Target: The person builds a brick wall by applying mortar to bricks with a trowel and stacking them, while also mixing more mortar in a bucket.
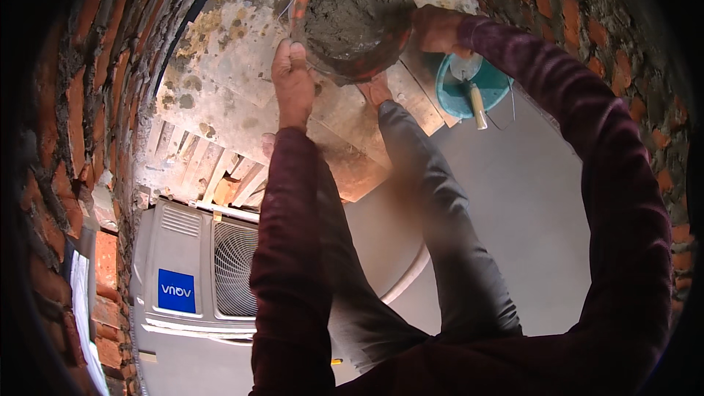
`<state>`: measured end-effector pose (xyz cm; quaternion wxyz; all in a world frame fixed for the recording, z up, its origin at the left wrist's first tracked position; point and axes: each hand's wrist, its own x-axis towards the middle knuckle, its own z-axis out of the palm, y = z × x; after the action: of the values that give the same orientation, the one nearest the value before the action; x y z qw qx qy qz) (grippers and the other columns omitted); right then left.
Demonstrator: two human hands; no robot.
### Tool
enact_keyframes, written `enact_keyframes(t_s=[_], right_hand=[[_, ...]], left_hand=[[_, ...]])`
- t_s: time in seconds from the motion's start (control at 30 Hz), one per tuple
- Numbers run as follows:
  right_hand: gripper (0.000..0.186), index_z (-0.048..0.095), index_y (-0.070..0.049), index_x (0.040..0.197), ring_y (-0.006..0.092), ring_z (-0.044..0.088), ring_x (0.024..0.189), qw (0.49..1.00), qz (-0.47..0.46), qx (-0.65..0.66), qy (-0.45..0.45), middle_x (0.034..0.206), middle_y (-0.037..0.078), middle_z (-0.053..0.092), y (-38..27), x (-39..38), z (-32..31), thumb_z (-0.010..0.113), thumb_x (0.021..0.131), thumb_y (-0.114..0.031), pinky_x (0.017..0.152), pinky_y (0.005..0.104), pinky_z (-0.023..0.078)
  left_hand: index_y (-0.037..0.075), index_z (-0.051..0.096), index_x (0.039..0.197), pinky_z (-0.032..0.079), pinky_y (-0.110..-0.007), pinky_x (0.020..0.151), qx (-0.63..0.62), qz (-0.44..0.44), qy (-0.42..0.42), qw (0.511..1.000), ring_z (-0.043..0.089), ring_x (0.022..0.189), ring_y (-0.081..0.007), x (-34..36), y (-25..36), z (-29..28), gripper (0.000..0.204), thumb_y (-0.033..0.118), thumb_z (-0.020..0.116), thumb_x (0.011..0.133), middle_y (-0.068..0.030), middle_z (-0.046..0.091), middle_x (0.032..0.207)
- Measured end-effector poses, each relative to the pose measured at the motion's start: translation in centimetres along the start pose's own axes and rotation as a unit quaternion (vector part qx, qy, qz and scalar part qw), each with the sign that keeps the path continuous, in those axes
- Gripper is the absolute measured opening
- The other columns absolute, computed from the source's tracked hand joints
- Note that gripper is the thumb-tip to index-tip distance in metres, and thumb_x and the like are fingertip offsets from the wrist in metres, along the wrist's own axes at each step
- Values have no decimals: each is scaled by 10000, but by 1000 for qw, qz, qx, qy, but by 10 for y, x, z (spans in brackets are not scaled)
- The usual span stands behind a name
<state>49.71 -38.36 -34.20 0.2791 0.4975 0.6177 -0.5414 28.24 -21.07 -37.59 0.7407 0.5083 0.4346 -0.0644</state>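
Note:
An orange-red bucket (301,9) full of wet grey mortar (356,11) stands at the top middle, on stained boards. My left hand (293,92) is closed at the near left of its rim, thumb uppermost; its other fingertips are partly hidden. On the opposite side, my right hand (438,29) is closed against the bucket's right edge, its fingers partly in shadow. Just below that hand sits a teal bucket (449,92). A tool with a pale handle (477,106), perhaps a trowel, leans in it.
Stained boards (235,66) form the platform under my bare feet (377,89). Slats with gaps (220,169) lie at its left near edge. Below is an outdoor air-conditioner unit (169,249) and a grey surface (528,198). Rough brick walls (77,103) rise on both sides.

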Motion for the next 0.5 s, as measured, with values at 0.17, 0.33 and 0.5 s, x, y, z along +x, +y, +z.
enact_keyframes(t_s=[0.17, 0.33, 0.5], right_hand=[[259, 675, 65, 924, 338, 663, 853, 966, 82, 234, 69, 837, 228, 662, -19, -13, -9, 554, 748, -79, 753, 364, 543], [207, 705, -15, 836, 340, 598, 1041, 961, -27, 224, 159, 938, 160, 675, -56, 10, 33, 709, 659, -123, 934, 402, 475], [289, 642, 43, 888, 315, 646, 958, 975, 1, 100, 200, 851, 193, 668, -123, 14, 19, 700, 659, -123, 786, 413, 530]], left_hand=[[74, 520, 1237, 528, -326, 812, 7, -45, -4, 999, 550, 959, -115, 2, -1, -14, 314, 289, 429, 1028, 2, 565, 1022], [90, 522, 1090, 508, -265, 674, -17, -58, 63, 996, 533, 828, -89, -13, 4, 0, 216, 275, 434, 1023, 23, 492, 890], [100, 521, 1053, 513, -293, 739, -86, -62, 92, 990, 520, 848, -93, -31, -36, -12, 179, 249, 426, 1024, 16, 495, 910]])
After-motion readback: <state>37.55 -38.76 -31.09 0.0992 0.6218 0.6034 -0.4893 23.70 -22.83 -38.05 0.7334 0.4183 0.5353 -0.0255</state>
